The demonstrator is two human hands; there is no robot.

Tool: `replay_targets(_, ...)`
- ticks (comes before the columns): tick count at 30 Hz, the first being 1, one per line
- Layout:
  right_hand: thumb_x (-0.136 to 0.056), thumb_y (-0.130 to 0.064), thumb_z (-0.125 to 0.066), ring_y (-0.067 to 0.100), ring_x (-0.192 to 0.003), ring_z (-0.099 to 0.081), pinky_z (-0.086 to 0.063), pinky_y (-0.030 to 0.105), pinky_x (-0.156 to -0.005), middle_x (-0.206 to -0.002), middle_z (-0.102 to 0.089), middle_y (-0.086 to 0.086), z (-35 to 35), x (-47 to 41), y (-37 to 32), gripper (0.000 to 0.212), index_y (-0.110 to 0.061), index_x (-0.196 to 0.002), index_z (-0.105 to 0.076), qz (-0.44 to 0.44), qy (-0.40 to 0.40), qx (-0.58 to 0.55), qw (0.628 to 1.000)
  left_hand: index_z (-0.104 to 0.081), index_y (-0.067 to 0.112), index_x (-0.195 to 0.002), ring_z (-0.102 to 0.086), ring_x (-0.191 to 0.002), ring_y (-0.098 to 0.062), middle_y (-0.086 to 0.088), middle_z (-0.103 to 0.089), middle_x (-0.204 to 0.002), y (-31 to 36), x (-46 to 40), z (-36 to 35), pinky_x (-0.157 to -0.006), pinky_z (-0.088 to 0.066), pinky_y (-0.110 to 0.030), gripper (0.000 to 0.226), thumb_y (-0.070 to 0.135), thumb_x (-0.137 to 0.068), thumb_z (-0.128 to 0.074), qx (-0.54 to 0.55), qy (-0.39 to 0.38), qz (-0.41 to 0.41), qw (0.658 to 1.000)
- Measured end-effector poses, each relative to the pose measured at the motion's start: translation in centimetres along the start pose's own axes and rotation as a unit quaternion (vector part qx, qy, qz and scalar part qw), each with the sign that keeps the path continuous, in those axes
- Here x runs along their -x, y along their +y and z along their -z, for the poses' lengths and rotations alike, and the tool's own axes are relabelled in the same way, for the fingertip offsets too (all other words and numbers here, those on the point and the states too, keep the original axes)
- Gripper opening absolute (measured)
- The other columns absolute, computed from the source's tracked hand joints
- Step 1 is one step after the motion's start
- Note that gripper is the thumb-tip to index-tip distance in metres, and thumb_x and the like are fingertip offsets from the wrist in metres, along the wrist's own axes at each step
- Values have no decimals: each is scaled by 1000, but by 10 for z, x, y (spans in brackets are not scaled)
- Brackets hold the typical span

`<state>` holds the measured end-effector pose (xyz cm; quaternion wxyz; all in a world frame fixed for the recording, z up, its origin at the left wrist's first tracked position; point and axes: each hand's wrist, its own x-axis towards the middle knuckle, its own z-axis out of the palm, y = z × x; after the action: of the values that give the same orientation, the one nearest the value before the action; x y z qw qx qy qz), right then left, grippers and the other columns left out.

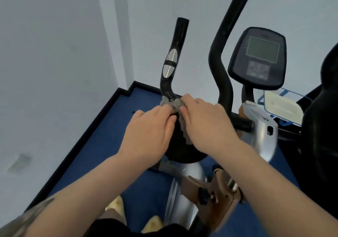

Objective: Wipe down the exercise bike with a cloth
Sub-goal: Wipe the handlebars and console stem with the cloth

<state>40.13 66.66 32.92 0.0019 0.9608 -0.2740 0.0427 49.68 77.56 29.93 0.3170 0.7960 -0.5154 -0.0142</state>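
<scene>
Cloth (pixel 176 106), grey and nubbly, lies bunched at the bend of the bike's (pixel 184 196) left handlebar (pixel 172 62). Left hand (pixel 150 132) and right hand (pixel 206 125) pinch it. It looks soft and light, best gripped wrapped around the bar.

White walls (pixel 54 53) fill the upper and left frame. Blue carpet (pixel 102 141) with black skirting (pixel 76 141) covers the floor. At right, a cream board (pixel 281 106) lies beside a black chair (pixel 321 127).
</scene>
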Motion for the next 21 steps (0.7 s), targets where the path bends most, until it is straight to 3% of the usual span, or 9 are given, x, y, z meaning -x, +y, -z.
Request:
replay_targets(4,-103,-37,-26,22,-80,-57,-44,41,-73,-91,-56,-4,2,19,14,23,-26,-116,-41,-4,-9,-118,993,-55,17,-94,-46,-63,-16,6,-53,-78,3,3,-1,-74,-40,-39,46,40,-97,-15,-46,-4,5,999)
replay_targets(7,-103,-39,-22,23,-70,-54,-40,38,-62,-83,-52,-3,3,9,11,24,-23,-111,-38,1,-16,-44,999,-51,18,-90,-41,-62,-16,7,-48,-76,4,2,-2,-74,-39,-39,39,37,-99,-18,-61,-3,18,998)
replay_targets(11,-104,-38,-19,20,-72,-52,-39,36,-64,-90,-52,-3,2,5,3,26,-23,-112,-38,2,-20,-34,999,-48,18,-87,-39,-62,-17,7,-46,-75,4,3,-4,-74,-39,-40,33,34,-99,-21,-49,5,26,998)
replay_targets(16,-95,-49,-10,14,-58,-53,-38,32,-47,-71,-50,-8,4,41,8,27,-29,-95,-29,-91,11,-55,994,-53,17,-90,-48,-64,-18,4,-51,-77,3,2,0,-73,-41,-39,47,37,-97,-11,-78,-5,-3,997)
replay_targets(19,-101,-44,-15,14,-57,-46,-25,28,-45,-74,-49,-8,0,28,-2,23,-26,-97,-30,-117,26,-30,992,-61,12,-98,-47,-63,-20,-1,-55,-81,2,-1,1,-66,-42,-39,46,30,-97,-19,-66,-4,-35,997)
replay_targets(21,-100,-44,-16,11,-61,-48,-30,27,-48,-78,-48,-9,-4,34,-6,22,-28,-100,-31,-147,41,-50,987,-65,10,-108,-52,-65,-21,-3,-59,-84,1,-5,3,-61,-44,-38,43,23,-95,-27,-68,-21,-69,995)
